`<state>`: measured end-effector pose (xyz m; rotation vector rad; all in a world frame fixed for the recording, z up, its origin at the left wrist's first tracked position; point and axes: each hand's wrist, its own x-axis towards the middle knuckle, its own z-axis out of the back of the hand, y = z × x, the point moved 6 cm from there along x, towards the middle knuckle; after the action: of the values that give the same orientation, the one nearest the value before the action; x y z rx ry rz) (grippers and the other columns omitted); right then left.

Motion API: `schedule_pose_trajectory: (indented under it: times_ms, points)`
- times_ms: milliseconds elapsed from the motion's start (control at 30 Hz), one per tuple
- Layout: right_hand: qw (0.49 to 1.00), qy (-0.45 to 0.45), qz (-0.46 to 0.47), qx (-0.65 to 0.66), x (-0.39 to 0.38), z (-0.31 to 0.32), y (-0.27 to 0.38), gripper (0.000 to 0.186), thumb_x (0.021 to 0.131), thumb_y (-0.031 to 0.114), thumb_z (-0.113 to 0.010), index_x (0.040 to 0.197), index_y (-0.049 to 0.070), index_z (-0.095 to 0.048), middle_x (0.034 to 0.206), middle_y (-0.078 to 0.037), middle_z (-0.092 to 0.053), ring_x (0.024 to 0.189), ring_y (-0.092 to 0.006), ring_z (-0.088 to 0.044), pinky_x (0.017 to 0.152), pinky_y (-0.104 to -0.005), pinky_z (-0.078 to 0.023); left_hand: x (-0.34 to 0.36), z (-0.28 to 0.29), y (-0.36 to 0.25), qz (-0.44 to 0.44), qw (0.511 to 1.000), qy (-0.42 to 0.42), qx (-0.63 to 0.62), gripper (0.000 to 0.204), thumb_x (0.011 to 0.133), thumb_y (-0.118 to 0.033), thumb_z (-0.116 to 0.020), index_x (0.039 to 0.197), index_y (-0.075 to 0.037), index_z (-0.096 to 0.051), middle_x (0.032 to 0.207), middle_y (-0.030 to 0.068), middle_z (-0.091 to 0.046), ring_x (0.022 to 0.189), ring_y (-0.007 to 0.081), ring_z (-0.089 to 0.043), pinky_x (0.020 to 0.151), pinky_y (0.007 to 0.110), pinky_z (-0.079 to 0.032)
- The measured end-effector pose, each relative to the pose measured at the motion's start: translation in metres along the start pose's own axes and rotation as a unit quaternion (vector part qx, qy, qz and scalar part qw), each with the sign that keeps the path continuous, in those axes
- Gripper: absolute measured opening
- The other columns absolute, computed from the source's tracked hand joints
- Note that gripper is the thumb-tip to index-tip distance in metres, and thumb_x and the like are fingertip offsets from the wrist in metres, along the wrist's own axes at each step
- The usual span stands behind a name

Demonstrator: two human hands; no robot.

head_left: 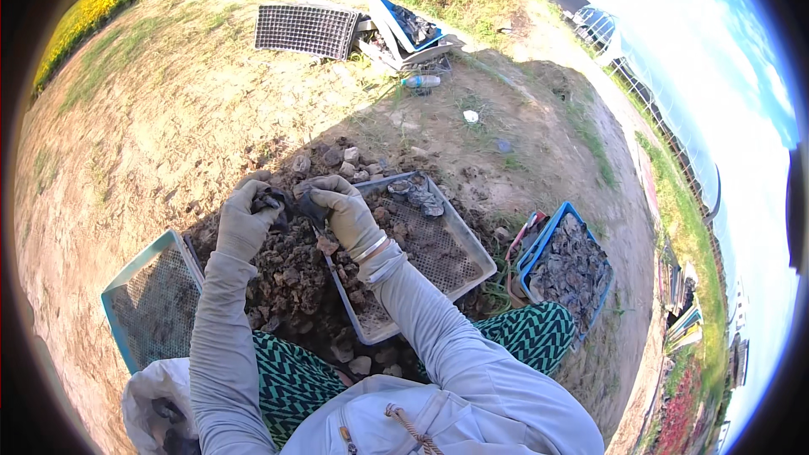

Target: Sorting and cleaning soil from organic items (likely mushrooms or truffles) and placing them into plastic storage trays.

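Two-handed hold above a soil heap (pixel 291 286)

The left hand (pixel 243 226) pinches a dark scrap (pixel 271 200); the right hand (pixel 352 217) holds a dark piece (pixel 311 207) just beside it, and whether they join cannot be told. A mesh tray (pixel 154 312) lies left, a pale tray (pixel 487 268) right, a blue crate (pixel 542 240) beyond.

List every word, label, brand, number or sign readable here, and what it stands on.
None can be read.
Plastic bottle: any print is too small to read.
Left hand, right hand and the dark material they hold: no lettering visible.
White bag: no lettering visible.
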<state>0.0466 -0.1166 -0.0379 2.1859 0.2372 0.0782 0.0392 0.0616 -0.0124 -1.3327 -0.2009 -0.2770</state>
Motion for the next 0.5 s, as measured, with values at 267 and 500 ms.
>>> schedule_pose_trajectory:
  times_ms: [267,500]
  points:
    - [0.995,0.071,0.037,-0.058,0.031,-0.017,-0.037,0.010,0.078,0.000,-0.067,0.086,0.004,-0.062,0.084,-0.002,-0.065,0.076,-0.0119,-0.061,0.073,-0.0232,-0.050,0.005,0.044,0.003,0.012,0.983,-0.133,-0.129,0.027,0.082,0.003,-0.064,0.108,0.000,-0.056,0.091,0.0000,-0.061,0.081,0.0049,-0.056,0.073,0.019,-0.049]
    - [0.984,0.088,-0.019,-0.152,0.064,-0.004,-0.059,0.015,0.069,0.011,-0.078,0.079,0.005,-0.068,0.086,-0.003,-0.064,0.077,-0.0145,-0.060,0.073,-0.0268,-0.049,0.004,0.056,0.007,0.025,0.974,-0.178,-0.137,0.022,0.081,-0.001,-0.067,0.102,0.000,-0.059,0.087,0.0001,-0.062,0.079,0.0057,-0.057,0.071,0.020,-0.049]
